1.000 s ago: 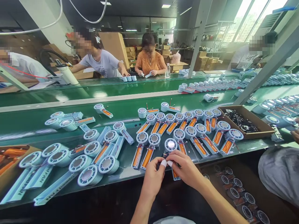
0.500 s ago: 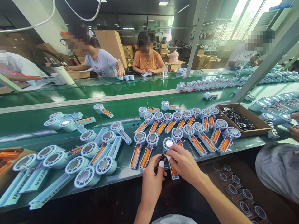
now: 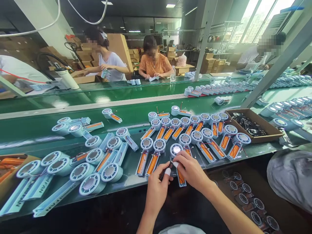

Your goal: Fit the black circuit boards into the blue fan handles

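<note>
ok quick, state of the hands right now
Left hand: closed, holding a small black component.
Right hand: closed at the component's upper end; whether it grips anything cannot be told.

Left grip point(image 3: 157, 183): bare hand; a close-fitting white cover point(image 3: 167, 171) encloses the thumb tip, rounded at the end. Right grip point(image 3: 191, 167): bare hand; a similar white thumb cover point(image 3: 175, 164) is fitted. Behind each grip, the left forearm point(image 3: 148, 217) and right forearm point(image 3: 227, 209) are bare along their visible length. Below and between the grips, a pale greyish-white garment point(image 3: 181, 229) shows a curved edge.
</note>
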`<state>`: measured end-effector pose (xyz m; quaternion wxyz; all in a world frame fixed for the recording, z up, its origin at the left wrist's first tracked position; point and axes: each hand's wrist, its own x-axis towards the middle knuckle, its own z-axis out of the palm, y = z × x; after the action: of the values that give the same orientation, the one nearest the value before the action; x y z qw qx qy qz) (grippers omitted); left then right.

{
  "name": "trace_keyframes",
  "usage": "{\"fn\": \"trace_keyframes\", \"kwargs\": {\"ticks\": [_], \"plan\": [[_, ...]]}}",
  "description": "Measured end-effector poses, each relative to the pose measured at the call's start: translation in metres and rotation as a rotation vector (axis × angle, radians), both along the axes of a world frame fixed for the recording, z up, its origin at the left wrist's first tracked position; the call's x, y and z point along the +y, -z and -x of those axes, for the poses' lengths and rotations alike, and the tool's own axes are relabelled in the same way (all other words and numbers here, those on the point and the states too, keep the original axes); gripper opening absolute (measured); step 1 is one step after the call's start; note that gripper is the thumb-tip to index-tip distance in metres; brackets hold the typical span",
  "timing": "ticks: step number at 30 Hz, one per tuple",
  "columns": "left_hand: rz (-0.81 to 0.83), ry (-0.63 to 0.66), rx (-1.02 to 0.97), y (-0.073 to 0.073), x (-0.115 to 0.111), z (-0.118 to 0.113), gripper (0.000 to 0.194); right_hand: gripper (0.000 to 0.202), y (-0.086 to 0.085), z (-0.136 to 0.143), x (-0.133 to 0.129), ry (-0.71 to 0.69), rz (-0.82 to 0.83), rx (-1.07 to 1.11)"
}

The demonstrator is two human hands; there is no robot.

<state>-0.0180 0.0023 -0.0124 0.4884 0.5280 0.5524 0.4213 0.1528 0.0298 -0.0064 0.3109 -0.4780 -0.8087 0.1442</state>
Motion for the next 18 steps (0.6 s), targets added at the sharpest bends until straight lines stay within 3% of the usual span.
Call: {"fn": "trace_keyframes", "kwargs": {"ticks": [6,12,18], "plan": [[-0.006,0.086,-0.042,-0.002,0.008,0.009,0.034,0.027,-0.012,-0.008,0.008,-0.113,0.085,0.028],[-0.004,0.129,-0.047,0.003,0.012,0.012,0.034,0.024,-0.010,-0.002,0.005,-0.057,0.100,0.017],[-0.028,0.161,-0.023,-0.001,0.014,0.013,0.034,0.022,-0.014,0.001,0.004,-0.030,0.114,-0.016]]}}
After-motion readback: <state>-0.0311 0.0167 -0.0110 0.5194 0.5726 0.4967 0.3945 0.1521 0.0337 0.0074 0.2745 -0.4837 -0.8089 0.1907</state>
